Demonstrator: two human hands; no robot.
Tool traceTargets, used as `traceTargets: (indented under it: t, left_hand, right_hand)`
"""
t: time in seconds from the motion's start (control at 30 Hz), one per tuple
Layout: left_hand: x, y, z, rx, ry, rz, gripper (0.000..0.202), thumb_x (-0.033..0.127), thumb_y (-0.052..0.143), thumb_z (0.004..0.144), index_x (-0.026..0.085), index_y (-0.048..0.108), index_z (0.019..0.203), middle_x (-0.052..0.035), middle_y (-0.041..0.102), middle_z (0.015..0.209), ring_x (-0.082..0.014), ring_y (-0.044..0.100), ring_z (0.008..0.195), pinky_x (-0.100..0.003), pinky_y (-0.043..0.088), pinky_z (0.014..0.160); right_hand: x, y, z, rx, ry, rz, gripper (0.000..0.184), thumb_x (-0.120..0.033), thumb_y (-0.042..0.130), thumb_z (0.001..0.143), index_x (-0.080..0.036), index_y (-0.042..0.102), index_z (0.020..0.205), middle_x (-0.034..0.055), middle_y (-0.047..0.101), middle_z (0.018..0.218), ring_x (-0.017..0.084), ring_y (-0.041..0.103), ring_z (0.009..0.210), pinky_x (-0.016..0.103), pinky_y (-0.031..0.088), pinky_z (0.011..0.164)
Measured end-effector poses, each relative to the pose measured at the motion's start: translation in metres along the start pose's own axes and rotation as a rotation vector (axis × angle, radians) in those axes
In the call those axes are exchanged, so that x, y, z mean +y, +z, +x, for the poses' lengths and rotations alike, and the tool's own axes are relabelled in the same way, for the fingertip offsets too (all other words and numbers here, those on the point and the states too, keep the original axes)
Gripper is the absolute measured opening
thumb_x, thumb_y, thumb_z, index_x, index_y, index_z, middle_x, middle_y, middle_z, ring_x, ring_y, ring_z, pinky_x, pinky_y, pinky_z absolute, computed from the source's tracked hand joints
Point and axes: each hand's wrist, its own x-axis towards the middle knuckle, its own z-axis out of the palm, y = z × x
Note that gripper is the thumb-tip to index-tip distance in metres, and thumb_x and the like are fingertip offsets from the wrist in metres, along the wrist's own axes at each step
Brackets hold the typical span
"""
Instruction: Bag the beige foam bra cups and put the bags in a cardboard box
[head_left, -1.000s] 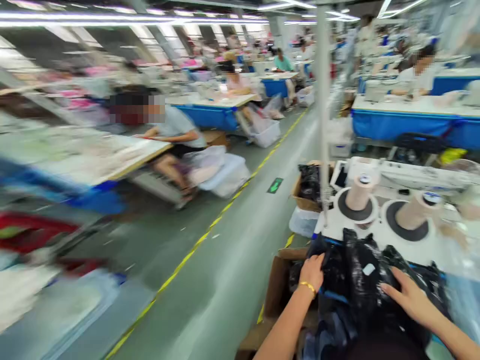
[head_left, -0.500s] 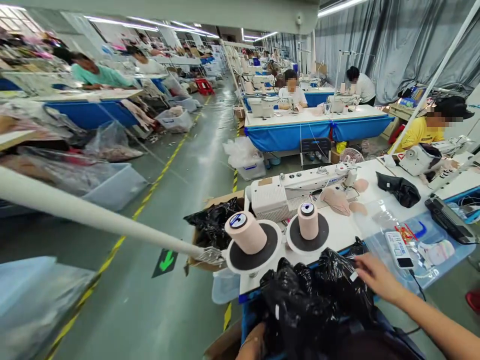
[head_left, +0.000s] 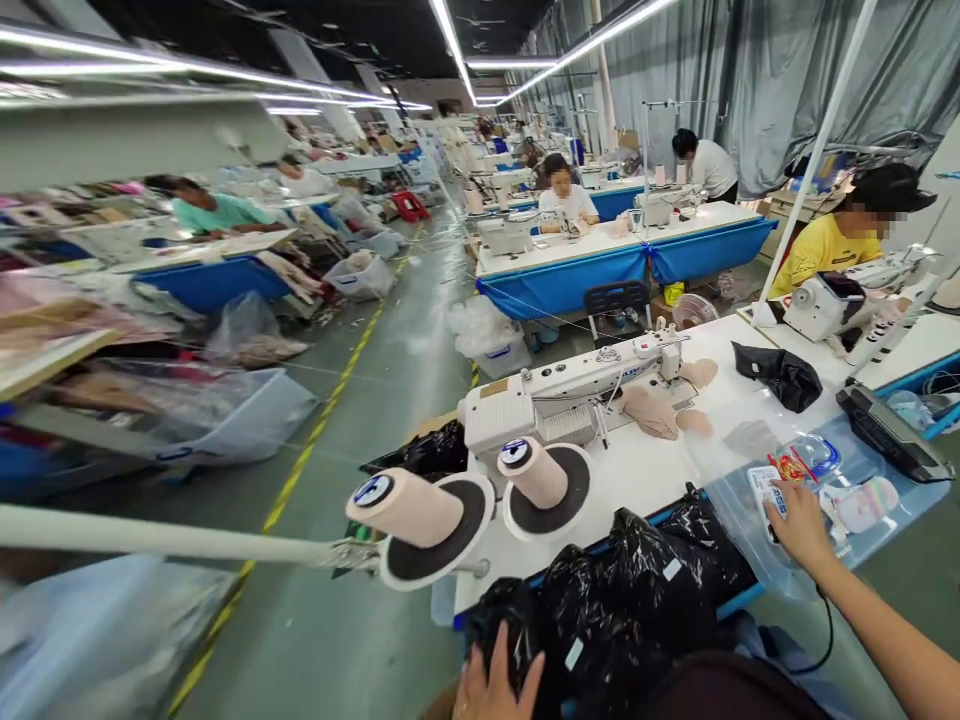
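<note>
My left hand [head_left: 491, 690] sits at the bottom edge with fingers spread, resting on a crumpled black plastic bag [head_left: 622, 600] that lies over the near edge of the white sewing table [head_left: 660, 470]. My right hand [head_left: 799, 520] reaches to the right and lies over a small white device [head_left: 765, 485] on a clear plastic tray [head_left: 840, 500]; its fingers curl down on it. Two beige thread cones [head_left: 409, 505] stand on black-and-white discs just beyond the bag. A white sewing machine [head_left: 570, 390] sits behind them with beige fabric pieces [head_left: 660, 410] next to it.
A white pole [head_left: 165, 540] crosses low on the left. A box with black bags [head_left: 427, 455] stands on the floor by the table. Another black bag [head_left: 780, 375] lies on the table. A person in yellow [head_left: 832, 250] works at the right. Rows of blue-skirted tables [head_left: 622, 265] with workers fill the hall, along a green aisle.
The view has swung right along the table. My right hand has left the black bag and moved right onto the white device. My left hand has come off the bag's far side to its near edge.
</note>
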Motion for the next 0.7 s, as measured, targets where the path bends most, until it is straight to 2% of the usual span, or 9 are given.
traceTargets:
  t: [0.1,0.17,0.27,0.33,0.43,0.53,0.6,0.7]
  left_hand:
    - [0.030,-0.008,0.012,-0.237,-0.061,0.183,0.095,0.068,0.044,0.079,0.008,0.053,0.152,-0.0253,0.050,0.161,-0.0418,0.037,0.157,-0.055,0.035,0.126]
    - [0.044,-0.023,0.015,-0.315,-0.106,0.280,0.091,0.065,0.044,0.086,0.010,0.044,0.159,-0.0255,0.043,0.165,-0.0404,0.034,0.158,-0.053,0.035,0.125]
    - [0.067,-0.037,-0.004,-0.228,-0.175,0.340,0.084,0.059,0.045,0.092,0.012,0.042,0.162,-0.0251,0.042,0.166,-0.0422,0.041,0.154,-0.055,0.040,0.122]
    - [0.090,-0.035,-0.027,-0.118,-0.150,0.306,0.074,0.052,0.046,0.093,0.012,0.052,0.155,-0.0220,0.050,0.162,-0.0396,0.049,0.150,-0.054,0.041,0.123]
    - [0.138,-0.021,-0.064,0.003,0.014,0.105,0.053,0.046,0.053,0.092,0.022,0.072,0.135,-0.0111,0.066,0.148,-0.0333,0.060,0.141,-0.046,0.044,0.125]
    - [0.201,-0.005,-0.080,-0.009,0.168,-0.156,0.039,0.047,0.060,0.092,0.035,0.077,0.126,-0.0037,0.073,0.138,-0.0312,0.066,0.134,-0.046,0.048,0.122]
    - [0.244,0.004,-0.073,-0.062,0.236,-0.236,0.037,0.046,0.060,0.095,0.035,0.077,0.126,-0.0052,0.073,0.139,-0.0301,0.066,0.133,-0.046,0.049,0.121]
    - [0.301,0.019,-0.036,-0.109,0.299,-0.286,0.034,0.039,0.059,0.096,0.028,0.077,0.123,-0.0099,0.075,0.131,-0.0287,0.068,0.127,-0.044,0.051,0.117]
  right_hand:
    - [-0.011,0.012,0.047,-0.097,-0.163,0.062,0.033,-0.041,0.067,0.102,-0.018,0.066,0.127,0.0103,0.067,0.129,0.029,0.062,0.124,0.053,0.049,0.109]
    - [-0.025,0.021,0.083,-0.168,-0.256,0.097,0.029,-0.039,0.067,0.103,-0.018,0.068,0.124,0.0087,0.068,0.127,0.027,0.065,0.119,0.051,0.053,0.105]
    - [-0.048,0.037,0.135,-0.248,-0.332,0.116,0.030,-0.038,0.068,0.104,-0.018,0.067,0.126,0.0085,0.069,0.125,0.026,0.067,0.114,0.049,0.056,0.101]
    - [-0.062,0.046,0.165,-0.277,-0.344,0.104,0.032,-0.039,0.067,0.104,-0.018,0.066,0.129,0.0093,0.068,0.128,0.026,0.067,0.115,0.050,0.056,0.101]
    - [-0.078,0.058,0.195,-0.308,-0.350,0.069,0.036,-0.039,0.068,0.104,-0.018,0.064,0.132,0.0100,0.066,0.130,0.028,0.066,0.117,0.051,0.056,0.101]
    - [-0.087,0.065,0.210,-0.337,-0.373,0.052,0.035,-0.037,0.069,0.103,-0.019,0.065,0.131,0.0094,0.066,0.128,0.028,0.065,0.116,0.051,0.056,0.100]
    - [-0.088,0.069,0.215,-0.351,-0.390,0.060,0.029,-0.037,0.068,0.103,-0.019,0.067,0.125,0.0087,0.067,0.124,0.027,0.064,0.114,0.050,0.055,0.100]
    - [-0.083,0.074,0.219,-0.374,-0.409,0.097,0.019,-0.037,0.066,0.103,-0.018,0.069,0.108,0.0063,0.068,0.111,0.024,0.064,0.105,0.045,0.054,0.094]
